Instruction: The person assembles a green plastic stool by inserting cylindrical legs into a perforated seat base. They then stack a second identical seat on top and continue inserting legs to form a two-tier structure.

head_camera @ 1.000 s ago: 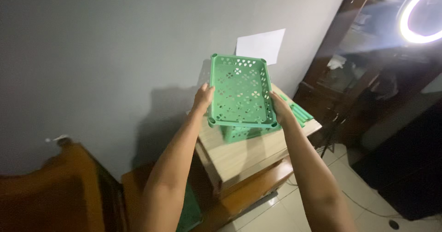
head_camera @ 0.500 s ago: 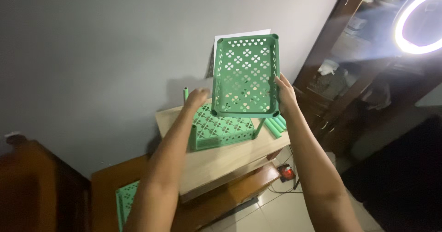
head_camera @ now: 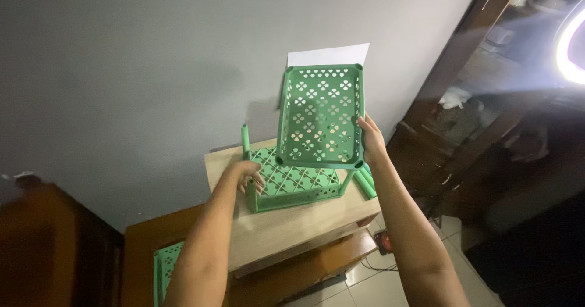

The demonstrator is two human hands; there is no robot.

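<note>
My right hand (head_camera: pixel 370 141) grips the right edge of a green perforated plastic tray (head_camera: pixel 321 115) and holds it up, tilted toward me, in front of the grey wall. My left hand (head_camera: pixel 246 174) is off that tray, its fingers resting on the near left corner of a second green tray (head_camera: pixel 292 183) that lies on a light wooden tabletop (head_camera: pixel 292 228). A green post (head_camera: pixel 245 143) stands upright at the lying tray's far left corner. Loose green posts (head_camera: pixel 365 182) lie on the tabletop to the right of it.
A white paper sheet (head_camera: pixel 329 55) hangs on the wall behind the raised tray. Another green tray (head_camera: pixel 161 270) sits low at the left beside brown wooden furniture (head_camera: pixel 55 246). A dark cabinet (head_camera: pixel 487 118) and a ring light (head_camera: pixel 570 42) stand at the right. Tiled floor shows below.
My left hand has let go of the raised tray and dropped to the tray lying on the tabletop. The right hand alone now holds the raised tray.
</note>
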